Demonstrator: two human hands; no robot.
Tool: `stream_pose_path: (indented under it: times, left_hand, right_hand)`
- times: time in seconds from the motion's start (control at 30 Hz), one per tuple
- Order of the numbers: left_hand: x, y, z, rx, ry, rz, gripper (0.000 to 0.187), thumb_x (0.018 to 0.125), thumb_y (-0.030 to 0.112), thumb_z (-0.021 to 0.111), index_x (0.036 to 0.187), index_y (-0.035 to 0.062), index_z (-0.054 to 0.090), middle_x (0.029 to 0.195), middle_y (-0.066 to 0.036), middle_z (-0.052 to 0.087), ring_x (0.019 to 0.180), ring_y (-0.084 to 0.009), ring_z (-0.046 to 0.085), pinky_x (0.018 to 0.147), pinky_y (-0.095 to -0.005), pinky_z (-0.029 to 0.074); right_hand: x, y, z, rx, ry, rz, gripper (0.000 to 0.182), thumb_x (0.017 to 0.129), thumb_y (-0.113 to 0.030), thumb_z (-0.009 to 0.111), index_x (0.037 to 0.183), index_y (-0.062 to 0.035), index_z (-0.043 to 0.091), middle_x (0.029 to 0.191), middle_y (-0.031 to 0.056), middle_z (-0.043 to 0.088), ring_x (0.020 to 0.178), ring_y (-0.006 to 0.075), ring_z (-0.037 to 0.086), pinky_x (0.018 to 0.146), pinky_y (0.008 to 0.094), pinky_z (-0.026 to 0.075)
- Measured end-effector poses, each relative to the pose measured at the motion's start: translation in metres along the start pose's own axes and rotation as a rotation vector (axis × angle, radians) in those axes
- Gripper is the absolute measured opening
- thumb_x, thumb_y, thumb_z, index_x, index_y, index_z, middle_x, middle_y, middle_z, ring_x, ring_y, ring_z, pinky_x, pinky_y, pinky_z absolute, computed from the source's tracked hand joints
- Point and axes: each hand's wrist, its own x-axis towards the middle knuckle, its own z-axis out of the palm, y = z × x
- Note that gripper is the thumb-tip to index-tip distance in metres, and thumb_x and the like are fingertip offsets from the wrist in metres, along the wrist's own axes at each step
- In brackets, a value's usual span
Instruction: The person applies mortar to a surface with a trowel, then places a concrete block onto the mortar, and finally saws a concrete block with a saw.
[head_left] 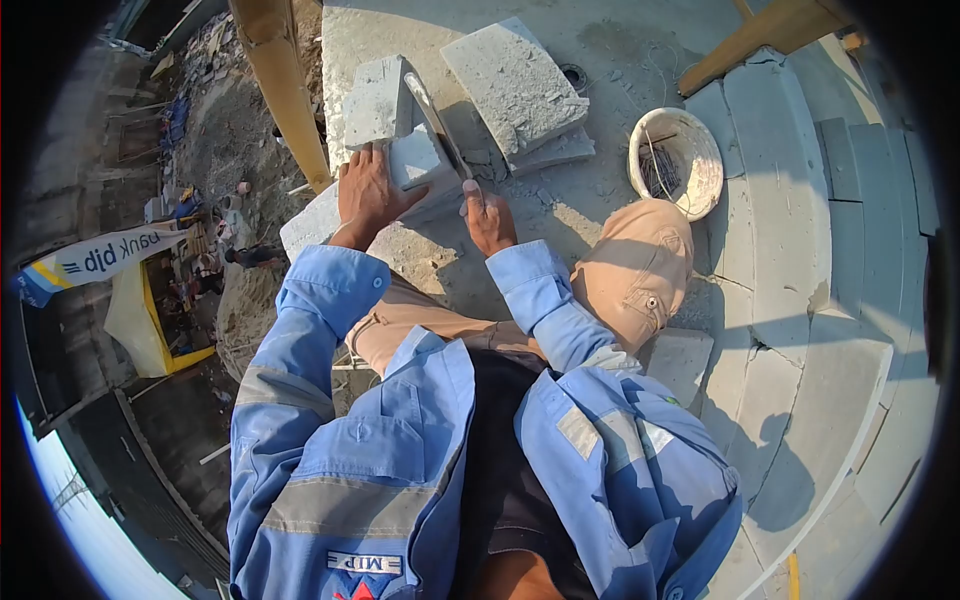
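My right hand [488, 220] is closed around the handle of a machete [437, 120], its long narrow blade pointing away from me. The blade runs along the right side of a pale lightweight concrete block [416, 158]. My left hand [372, 190] grips this block from the left, fingers over its top and thumb stretched toward the blade. Behind it stands another pale block [377, 100]. A lower block [312, 228] shows under my left wrist. To the right of the blade, a rough-topped block [515, 85] leans on a further piece [553, 150].
A whitish bucket [712, 160] with wire pieces inside stands by my right knee. A block wall [765, 200] runs along the right. Wooden posts [283, 90] rise at the left and upper right. Beyond the left edge lies lower ground with rubble and a banner [110, 258].
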Motion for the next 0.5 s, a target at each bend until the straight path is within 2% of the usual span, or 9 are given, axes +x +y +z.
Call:
stream_pose_path:
  times: [0.03, 0.07, 0.13, 0.17, 0.23, 0.27, 0.33, 0.5]
  left_hand:
    - [-0.001, 0.0, 0.001, 0.011, 0.002, -0.011, 0.097, 0.068, 0.063, 0.079, 0.133, -0.0028, 0.052, 0.129, -0.021, 0.057, 0.121, -0.0343, 0.054, 0.102, -0.0433, 0.042]
    - [-0.001, -0.001, 0.003, 0.02, 0.002, 0.0, 0.097, 0.068, 0.063, 0.079, 0.133, -0.0028, 0.052, 0.129, -0.021, 0.057, 0.121, -0.0343, 0.054, 0.102, -0.0433, 0.042]
    - [-0.001, -0.001, 0.003, 0.0, 0.025, 0.004, 0.099, 0.068, 0.063, 0.079, 0.134, -0.0053, 0.05, 0.133, -0.022, 0.055, 0.124, -0.036, 0.052, 0.106, -0.044, 0.04]
    - [0.004, -0.001, 0.004, 0.007, 0.03, 0.018, 0.099, 0.068, 0.063, 0.079, 0.134, -0.0053, 0.05, 0.133, -0.022, 0.055, 0.124, -0.036, 0.052, 0.106, -0.044, 0.04]
    - [0.001, 0.0, 0.003, 0.004, -0.016, -0.001, 0.101, 0.068, 0.063, 0.079, 0.134, -0.0072, 0.049, 0.135, -0.023, 0.054, 0.126, -0.0363, 0.051, 0.106, -0.0438, 0.04]
    - [0.001, -0.003, 0.009, -0.008, 0.019, 0.003, 0.102, 0.067, 0.063, 0.08, 0.134, -0.0072, 0.048, 0.133, -0.022, 0.055, 0.125, -0.036, 0.051, 0.105, -0.0433, 0.041]
    - [-0.002, 0.001, 0.006, -0.01, -0.005, 0.002, 0.101, 0.067, 0.063, 0.08, 0.133, -0.0071, 0.049, 0.13, -0.022, 0.056, 0.123, -0.0357, 0.052, 0.104, -0.0433, 0.042]
    - [-0.001, -0.003, 0.01, 0.047, 0.056, 0.041, 0.094, 0.067, 0.061, 0.081, 0.126, -0.006, 0.052, 0.118, -0.019, 0.058, 0.114, -0.0345, 0.055, 0.099, -0.0433, 0.044]
  right_hand:
    - [0.003, 0.005, 0.002, -0.125, 0.027, -0.007, 0.073, 0.097, -0.066, 0.042, 0.075, 0.0001, 0.062, 0.058, 0.013, 0.056, 0.053, 0.0274, 0.057, 0.053, 0.0389, 0.044]
    - [0.006, 0.01, 0.001, -0.114, 0.037, -0.007, 0.073, 0.097, -0.066, 0.042, 0.075, 0.0001, 0.062, 0.058, 0.013, 0.056, 0.053, 0.0274, 0.057, 0.053, 0.0389, 0.044]
    - [0.005, 0.0, -0.006, -0.085, -0.066, 0.222, 0.076, 0.096, -0.068, 0.04, 0.077, 0.0009, 0.064, 0.065, 0.0175, 0.061, 0.063, 0.0357, 0.06, 0.062, 0.043, 0.046]
    - [0.007, -0.005, -0.008, -0.074, -0.053, 0.218, 0.076, 0.096, -0.068, 0.04, 0.077, 0.0009, 0.064, 0.065, 0.0175, 0.061, 0.063, 0.0357, 0.06, 0.062, 0.043, 0.046]
    - [-0.01, -0.017, -0.007, -0.021, -0.027, -0.029, 0.076, 0.096, -0.068, 0.039, 0.079, 0.0007, 0.065, 0.068, 0.0177, 0.062, 0.07, 0.0373, 0.061, 0.067, 0.0444, 0.047]
    - [-0.007, -0.007, -0.002, -0.011, -0.025, -0.016, 0.076, 0.096, -0.068, 0.039, 0.079, 0.0007, 0.065, 0.068, 0.0177, 0.062, 0.07, 0.0373, 0.061, 0.067, 0.0444, 0.047]
    - [0.003, 0.011, 0.007, -0.207, 0.031, 0.093, 0.078, 0.097, -0.069, 0.035, 0.08, 0.0005, 0.066, 0.071, 0.0193, 0.064, 0.07, 0.039, 0.061, 0.068, 0.045, 0.047]
    - [-0.006, -0.004, -0.007, -0.173, -0.048, 0.052, 0.075, 0.097, -0.067, 0.037, 0.081, 0.0004, 0.067, 0.075, 0.0238, 0.065, 0.072, 0.0426, 0.06, 0.069, 0.0473, 0.047]
